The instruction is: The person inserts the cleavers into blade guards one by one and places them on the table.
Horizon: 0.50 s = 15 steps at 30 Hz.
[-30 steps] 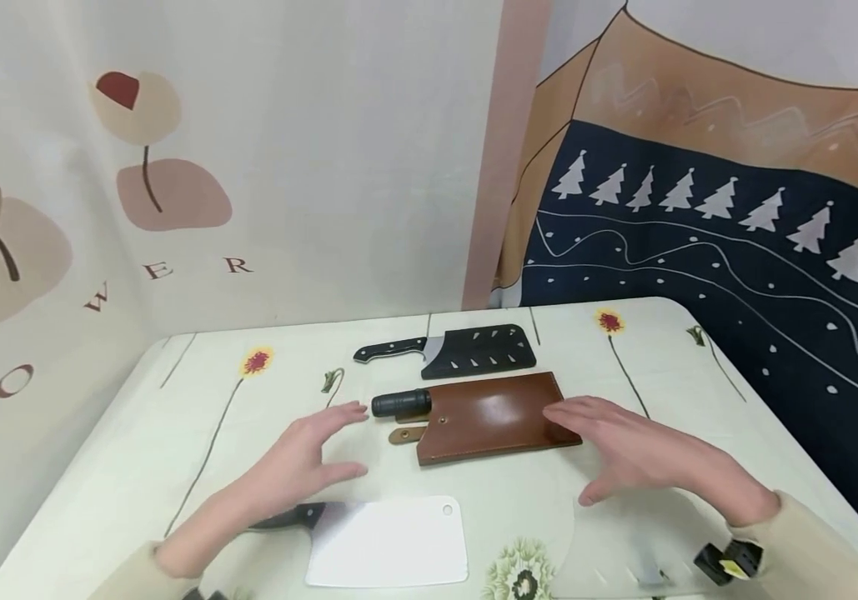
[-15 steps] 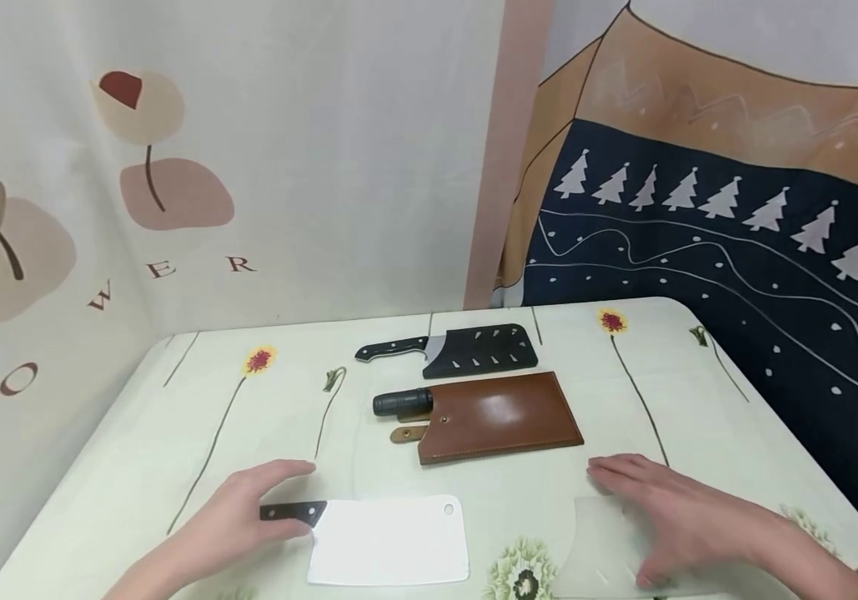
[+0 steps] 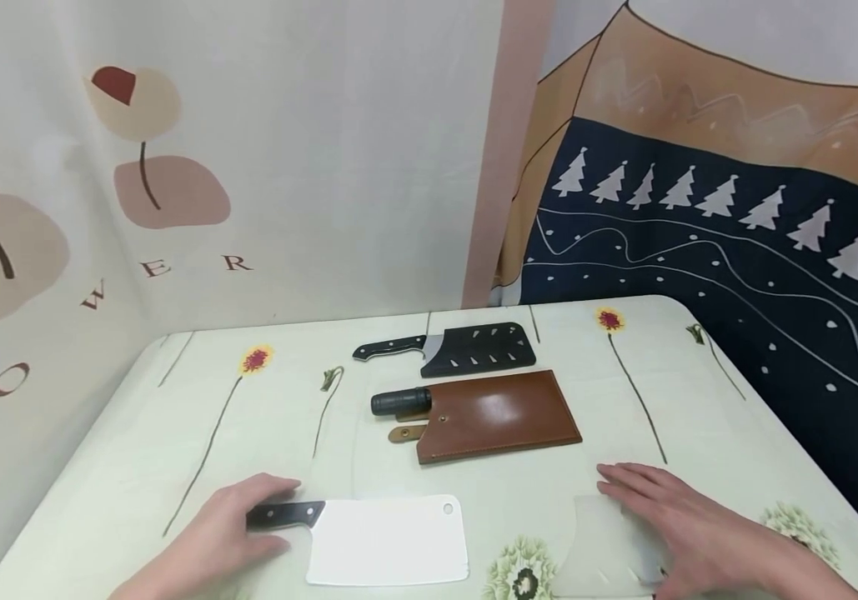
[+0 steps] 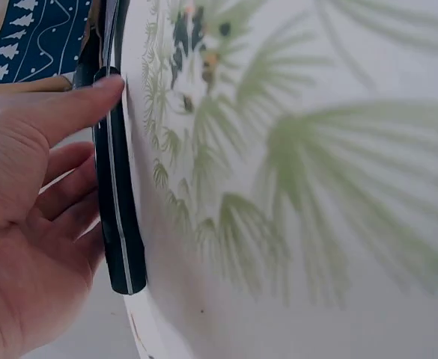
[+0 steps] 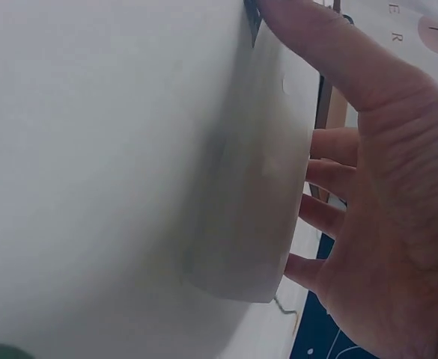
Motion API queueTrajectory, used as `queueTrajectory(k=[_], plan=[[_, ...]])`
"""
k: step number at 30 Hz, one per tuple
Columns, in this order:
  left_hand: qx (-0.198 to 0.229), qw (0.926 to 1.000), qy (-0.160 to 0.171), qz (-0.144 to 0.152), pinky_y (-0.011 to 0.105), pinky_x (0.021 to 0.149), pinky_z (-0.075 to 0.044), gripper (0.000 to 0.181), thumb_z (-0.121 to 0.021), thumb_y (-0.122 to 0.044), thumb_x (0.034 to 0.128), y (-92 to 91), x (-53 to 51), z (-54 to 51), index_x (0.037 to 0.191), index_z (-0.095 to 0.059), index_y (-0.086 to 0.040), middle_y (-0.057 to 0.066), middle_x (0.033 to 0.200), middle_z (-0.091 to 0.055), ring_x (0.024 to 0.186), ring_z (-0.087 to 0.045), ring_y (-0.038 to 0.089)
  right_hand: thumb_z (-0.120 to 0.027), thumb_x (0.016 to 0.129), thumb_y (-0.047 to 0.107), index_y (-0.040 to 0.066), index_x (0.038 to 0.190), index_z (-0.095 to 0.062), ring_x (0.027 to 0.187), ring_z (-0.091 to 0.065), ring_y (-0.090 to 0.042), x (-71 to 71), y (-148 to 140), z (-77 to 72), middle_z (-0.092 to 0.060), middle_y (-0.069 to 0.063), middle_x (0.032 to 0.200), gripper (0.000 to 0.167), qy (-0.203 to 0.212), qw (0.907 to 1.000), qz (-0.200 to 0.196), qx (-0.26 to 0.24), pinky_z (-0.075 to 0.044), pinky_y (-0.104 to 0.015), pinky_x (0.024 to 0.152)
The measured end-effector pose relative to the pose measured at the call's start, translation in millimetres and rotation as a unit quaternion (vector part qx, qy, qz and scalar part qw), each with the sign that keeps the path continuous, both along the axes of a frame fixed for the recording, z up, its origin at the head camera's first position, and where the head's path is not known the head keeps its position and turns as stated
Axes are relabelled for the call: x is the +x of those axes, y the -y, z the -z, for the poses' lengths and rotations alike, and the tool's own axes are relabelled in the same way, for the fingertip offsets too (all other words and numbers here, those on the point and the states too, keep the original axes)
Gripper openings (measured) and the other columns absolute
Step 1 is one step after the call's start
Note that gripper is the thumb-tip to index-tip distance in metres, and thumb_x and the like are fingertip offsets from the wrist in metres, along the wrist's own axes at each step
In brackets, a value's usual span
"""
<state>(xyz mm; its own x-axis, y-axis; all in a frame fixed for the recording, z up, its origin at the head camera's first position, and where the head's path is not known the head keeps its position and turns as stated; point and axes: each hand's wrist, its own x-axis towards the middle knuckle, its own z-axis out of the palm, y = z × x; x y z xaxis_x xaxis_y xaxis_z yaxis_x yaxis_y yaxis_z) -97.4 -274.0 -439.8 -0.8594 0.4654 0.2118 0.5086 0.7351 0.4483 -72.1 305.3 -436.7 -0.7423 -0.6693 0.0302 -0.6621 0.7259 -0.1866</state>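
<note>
A cleaver with a white-looking blade (image 3: 387, 540) and black handle (image 3: 286, 514) lies flat near the table's front. My left hand (image 3: 218, 533) is around the handle's end, thumb on the near side and fingers on the far side, spread apart. In the left wrist view the thumb overlaps the handle (image 4: 119, 202); firm contact cannot be told. To the right lies a translucent whitish blade sheath (image 3: 594, 542). My right hand (image 3: 699, 525) spreads over it, fingers extended past its far edge. In the right wrist view, fingertips are by one edge of the sheath (image 5: 256, 217).
Behind the cleaver is a brown leather sheath (image 3: 504, 412) with a black handle (image 3: 401, 402) protruding left. Farther back lies another cleaver in a black slotted cover (image 3: 481, 350). A patterned curtain (image 3: 353, 167) backs the flowered table (image 3: 136, 450).
Both hands have come down and toward the table's front. The left has moved from above the cleaver to around its handle; the right from near the leather sheath to over the translucent sheath.
</note>
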Motion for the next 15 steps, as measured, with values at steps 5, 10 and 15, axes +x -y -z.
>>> queueTrajectory(k=[5, 10, 15], plan=[[0.04, 0.9951, -0.077, 0.047, 0.012, 0.085, -0.044, 0.05, -0.095, -0.007, 0.06, 3.8, -3.5, 11.2, 0.106, -0.077, -0.013, -0.008, 0.102, -0.07, 0.091, -0.063, 0.008, -0.078, 0.065, 0.081, 0.013, 0.15, -0.052, 0.133, -0.038, -0.025, 4.0, 0, 2.5, -0.042, -0.001, 0.157, 0.112, 0.004, 0.9999, 0.01, -0.005, -0.05, -0.043, 0.089], [0.045, 0.9938, -0.088, 0.052, 0.015, 0.081, -0.047, 0.041, -0.094, -0.005, 0.0639, 4.8, -7.6, 15.0, 0.102, -0.079, -0.013, -0.008, 0.099, -0.068, 0.089, -0.061, 0.007, -0.086, 0.064, 0.071, 0.015, 0.148, -0.054, 0.134, -0.038, -0.022, 5.7, 1, 3.0, -0.044, 0.003, 0.156, 0.106, 0.012, 0.9993, 0.018, -0.032, -0.049, -0.039, 0.09], [0.024, 0.9961, -0.056, 0.064, 0.027, 0.076, -0.052, 0.035, -0.09, -0.006, 0.0723, 3.5, -9.6, 7.8, 0.104, -0.078, -0.014, -0.012, 0.102, -0.064, 0.091, -0.059, 0.005, -0.089, 0.064, 0.064, 0.014, 0.144, -0.058, 0.133, -0.042, -0.018, 6.8, 5, 1.2, -0.048, 0.007, 0.152, 0.099, -0.01, 0.9992, 0.012, -0.037, -0.049, -0.039, 0.09]])
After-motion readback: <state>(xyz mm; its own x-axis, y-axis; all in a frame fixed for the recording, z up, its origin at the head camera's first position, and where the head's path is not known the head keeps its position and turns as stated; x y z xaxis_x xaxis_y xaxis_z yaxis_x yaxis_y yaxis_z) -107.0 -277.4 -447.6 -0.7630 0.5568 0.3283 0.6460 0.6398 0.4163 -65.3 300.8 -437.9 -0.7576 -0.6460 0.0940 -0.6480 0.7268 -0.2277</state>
